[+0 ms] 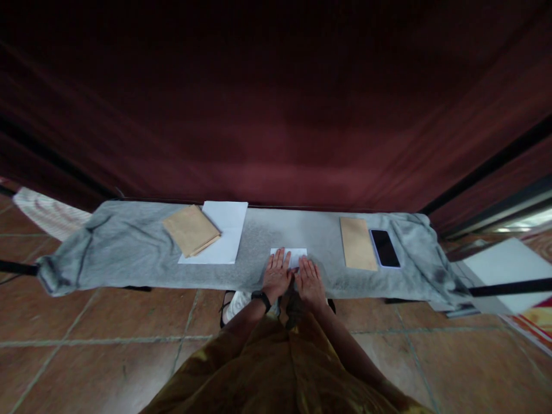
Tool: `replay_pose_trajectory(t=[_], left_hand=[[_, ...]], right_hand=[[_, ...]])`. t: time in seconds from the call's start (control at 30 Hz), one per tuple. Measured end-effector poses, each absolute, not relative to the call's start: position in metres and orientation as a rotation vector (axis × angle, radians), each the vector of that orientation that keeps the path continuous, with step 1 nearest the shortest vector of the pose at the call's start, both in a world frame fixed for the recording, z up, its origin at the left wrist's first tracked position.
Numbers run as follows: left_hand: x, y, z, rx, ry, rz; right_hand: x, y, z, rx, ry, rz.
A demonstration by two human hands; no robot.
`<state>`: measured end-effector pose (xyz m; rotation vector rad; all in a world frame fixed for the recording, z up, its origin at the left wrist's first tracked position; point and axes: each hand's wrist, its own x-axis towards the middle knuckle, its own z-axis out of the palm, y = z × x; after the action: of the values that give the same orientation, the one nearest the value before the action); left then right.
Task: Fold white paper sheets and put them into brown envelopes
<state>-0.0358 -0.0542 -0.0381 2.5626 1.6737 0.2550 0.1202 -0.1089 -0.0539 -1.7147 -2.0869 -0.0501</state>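
Observation:
A small white sheet of paper point(294, 253) lies flat on the grey cloth, partly covered by both hands. My left hand point(277, 277), with a dark band at the wrist, presses on its left part, fingers stretched out. On the right part rests my right hand point(309, 280), also flat with its fingers extended. The thumbs come close together between them. Whether the paper is folded cannot be made out. To the left, brown envelopes point(192, 230) lie partly over larger white paper sheets point(228, 230). A single brown envelope point(357, 243) lies to the right.
The grey cloth point(138, 247) covers a long narrow surface against a dark red panel point(276, 144). A phone point(385, 248) lies right of the single envelope. Black bars point(513, 287) stick out at the sides. White sheets point(511, 270) are at the far right, above the tiled floor.

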Motion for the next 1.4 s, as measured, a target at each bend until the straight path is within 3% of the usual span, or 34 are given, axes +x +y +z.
replay_pose_trajectory(t=[1.0,1.4], left_hand=[[-0.029,-0.05,-0.032,2.6,1.564,0.235],[-0.045,-0.055,-0.034,2.603,1.606,0.205]], right_hand=[[0.137,-0.128,-0.057,-1.775,-2.17,-0.015],[0.113,-0.074,-0.043,-1.723,-2.149,0.05]])
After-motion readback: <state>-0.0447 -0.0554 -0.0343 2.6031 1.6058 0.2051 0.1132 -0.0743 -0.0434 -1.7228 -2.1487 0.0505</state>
